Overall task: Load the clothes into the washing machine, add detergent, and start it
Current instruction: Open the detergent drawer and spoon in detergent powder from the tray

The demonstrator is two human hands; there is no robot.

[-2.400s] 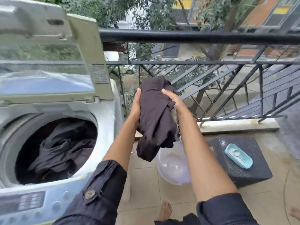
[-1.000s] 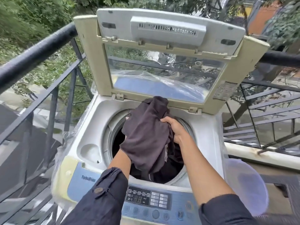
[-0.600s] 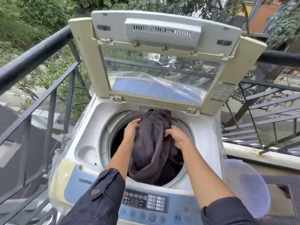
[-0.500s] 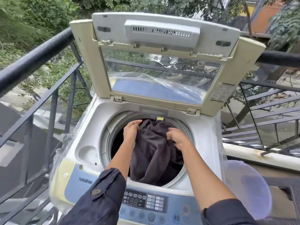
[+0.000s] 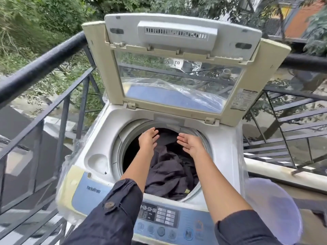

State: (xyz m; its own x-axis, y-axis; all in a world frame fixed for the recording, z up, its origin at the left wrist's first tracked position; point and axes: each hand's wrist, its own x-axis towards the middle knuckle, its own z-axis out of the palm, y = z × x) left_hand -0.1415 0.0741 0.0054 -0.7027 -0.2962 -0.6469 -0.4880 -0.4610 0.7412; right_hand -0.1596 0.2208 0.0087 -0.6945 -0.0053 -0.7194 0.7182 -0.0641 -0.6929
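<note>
Left grip (image 5: 147, 138), right grip (image 5: 190, 143) — both spread flat, holding nothing, over the drum mouth (image 5: 122, 149). Dark clothes (image 5: 168, 172) lie straight below them, inside the washing machine (image 5: 99, 144).

"What's the laundry sitting in?"

"The drum (image 5: 122, 147) of the top-loading washing machine (image 5: 228, 152). A crumpled heap of dark clothes (image 5: 169, 174) lies in it, piled toward the front and right, with a scrap of yellow showing at the front edge."

"And down on the ground?"

"A translucent plastic basin (image 5: 272, 209) just beside the machine's right flank, over the tan balcony floor (image 5: 314, 234). Whether it touches the machine, I can't tell."
</note>
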